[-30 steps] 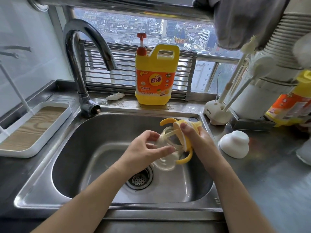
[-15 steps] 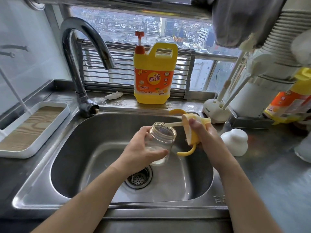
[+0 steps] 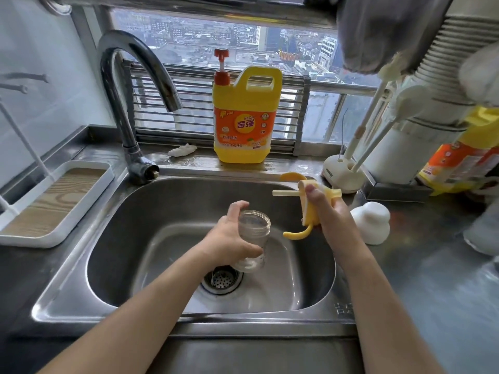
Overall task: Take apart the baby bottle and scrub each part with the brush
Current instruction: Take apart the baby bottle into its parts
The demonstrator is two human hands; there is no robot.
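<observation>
My left hand [image 3: 229, 238] grips the clear bottle body [image 3: 252, 233] over the steel sink [image 3: 113, 238], its mouth open and pointing up. My right hand [image 3: 328, 214] holds the yellow handled lid [image 3: 310, 209] apart from the bottle, to its right. A pale straw [image 3: 285, 193] sticks out of the lid toward the left. The white bottle cap [image 3: 371, 222] rests on the counter right of the sink. Two white brushes [image 3: 378, 130] stand in a holder [image 3: 343, 171] behind the sink's right corner.
A yellow detergent jug [image 3: 244, 117] with a red pump stands on the sill behind the sink. The curved tap [image 3: 129, 85] rises at the back left. A white tray [image 3: 54, 203] lies on the left counter. Another detergent bottle [image 3: 464, 157] and a ribbed duct stand at the right.
The lid has come off the bottle. My right hand has carried it up and to the right, drawing the straw out, while my left hand keeps the bottle over the sink.
</observation>
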